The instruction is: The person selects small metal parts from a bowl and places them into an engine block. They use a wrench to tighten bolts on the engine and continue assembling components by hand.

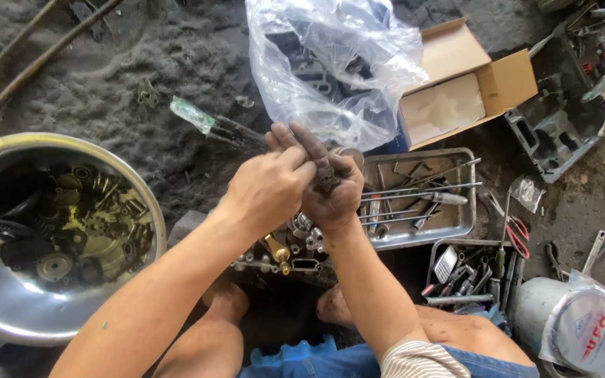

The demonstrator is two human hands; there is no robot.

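Both hands meet in the middle, just above the engine part (285, 255) that sits on the ground betw. the person's feet. Everything else is placed from that engine part.

The left hand (267, 189) is curled, w/ fingertips pinched onto a small dark metal piece (328, 175). The right hand (330, 192) lies palm up under it, fingers bent around the same piece — so both hands grip it. What kind of piece it is, can't tell; it is too small and dirty.

Left of the engine part sits a big shiny metal bowl (8, 294), full of gears and oily bits. Right of the engine part, touching close, is a flat metal tray (456, 224) w/ long thin rods and tools in it. Further right and lower is a small box of tools (463, 276), w/ red-handled pliers (518, 234) just beside it.

Above the engine part, past the hands, is a clear plastic bag (330, 63) w/ a dark part inside. Next to the bag is an open cardboard box (467, 84). A green-handled tool (211, 126) lies up and left of the engine part — its tip goes behind the hands.

The ground (106, 84) is grey and dusty.
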